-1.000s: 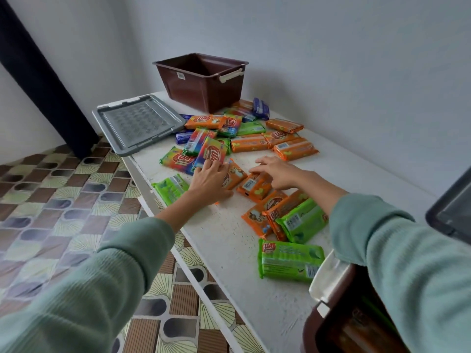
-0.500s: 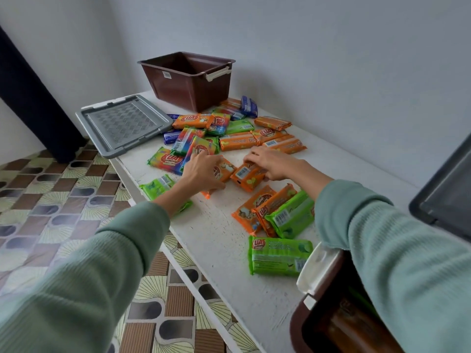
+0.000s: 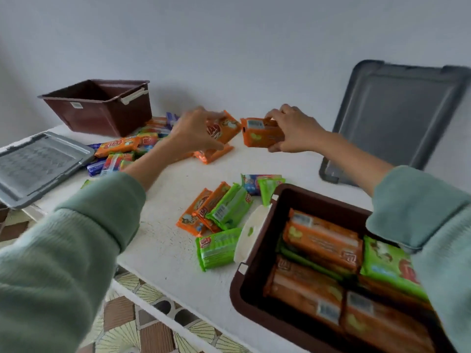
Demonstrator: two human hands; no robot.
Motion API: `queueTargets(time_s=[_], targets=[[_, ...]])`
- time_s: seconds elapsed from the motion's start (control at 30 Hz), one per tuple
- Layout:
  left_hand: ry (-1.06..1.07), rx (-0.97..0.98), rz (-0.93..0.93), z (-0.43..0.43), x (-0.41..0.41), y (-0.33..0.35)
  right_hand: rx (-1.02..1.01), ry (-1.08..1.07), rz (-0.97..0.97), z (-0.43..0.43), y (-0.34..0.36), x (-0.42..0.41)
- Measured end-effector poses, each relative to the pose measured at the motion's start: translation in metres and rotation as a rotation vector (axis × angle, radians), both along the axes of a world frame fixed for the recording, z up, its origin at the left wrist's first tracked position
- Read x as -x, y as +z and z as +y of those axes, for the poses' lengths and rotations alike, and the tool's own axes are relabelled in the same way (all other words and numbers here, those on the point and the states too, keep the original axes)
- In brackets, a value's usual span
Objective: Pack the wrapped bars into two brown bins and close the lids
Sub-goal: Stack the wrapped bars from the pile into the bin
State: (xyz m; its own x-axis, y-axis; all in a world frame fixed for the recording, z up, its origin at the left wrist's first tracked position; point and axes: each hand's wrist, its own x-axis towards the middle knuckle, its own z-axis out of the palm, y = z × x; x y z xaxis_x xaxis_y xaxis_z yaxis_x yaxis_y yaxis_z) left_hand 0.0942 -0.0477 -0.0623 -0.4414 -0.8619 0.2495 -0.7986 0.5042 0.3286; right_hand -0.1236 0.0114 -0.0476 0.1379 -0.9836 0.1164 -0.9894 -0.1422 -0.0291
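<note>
My left hand (image 3: pixel 196 132) grips an orange wrapped bar (image 3: pixel 224 127) lifted off the white table (image 3: pixel 163 245). My right hand (image 3: pixel 293 128) holds another orange bar (image 3: pixel 260 135) beside it, also in the air. Near my right sleeve an open brown bin (image 3: pixel 254 271) holds several orange and green bars. An empty brown bin (image 3: pixel 102 108) stands at the far left by the wall. A loose cluster of orange and green bars (image 3: pixel 219 212) lies left of the near bin, and a mixed pile (image 3: pixel 127 149) lies in front of the far bin.
One grey lid (image 3: pixel 38 166) lies flat on the table's left corner, overhanging the edge. A second grey lid (image 3: pixel 397 115) leans against the wall at the right. Patterned tile floor (image 3: pixel 132 317) shows below the table's front edge.
Both hands have risen from the table, each lifting an orange bar. The view has swung right, bringing the near bin and the leaning lid into sight.
</note>
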Motion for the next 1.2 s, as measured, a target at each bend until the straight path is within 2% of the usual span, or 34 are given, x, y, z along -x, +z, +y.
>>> queueTargets(time_s=[0.27,0.47,0.63,0.8,0.93,1.07,1.13,1.2], targets=[[-0.565,0.017,0.008,0.065,0.097,0.038,-0.034,-0.269,-0.002,0.161,0.038,0.068],[-0.974,-0.086,-0.138,0.132,0.107,0.012,-0.306,-0.345,0.026,0.263,0.015,0.065],[-1.172,-0.015,-0.286,0.166,0.107,-0.023,-0.454,-0.336,0.05,0.296,-0.015,0.054],[-1.258,0.157,-0.466,0.176,0.103,-0.06,-0.489,-0.333,0.105,0.299,-0.04,0.032],[-1.295,0.27,-0.462,0.178,0.105,-0.066,-0.451,-0.373,0.178,0.297,-0.053,0.026],[-1.297,0.304,-0.507,0.181,0.104,-0.063,-0.367,-0.379,0.261,0.299,-0.062,0.029],[-1.296,0.302,-0.52,0.183,0.104,-0.062,-0.304,-0.341,0.263,0.299,-0.066,0.031],[-1.288,0.321,-0.54,0.184,0.105,-0.061,-0.327,-0.244,0.23,0.295,-0.065,0.028]])
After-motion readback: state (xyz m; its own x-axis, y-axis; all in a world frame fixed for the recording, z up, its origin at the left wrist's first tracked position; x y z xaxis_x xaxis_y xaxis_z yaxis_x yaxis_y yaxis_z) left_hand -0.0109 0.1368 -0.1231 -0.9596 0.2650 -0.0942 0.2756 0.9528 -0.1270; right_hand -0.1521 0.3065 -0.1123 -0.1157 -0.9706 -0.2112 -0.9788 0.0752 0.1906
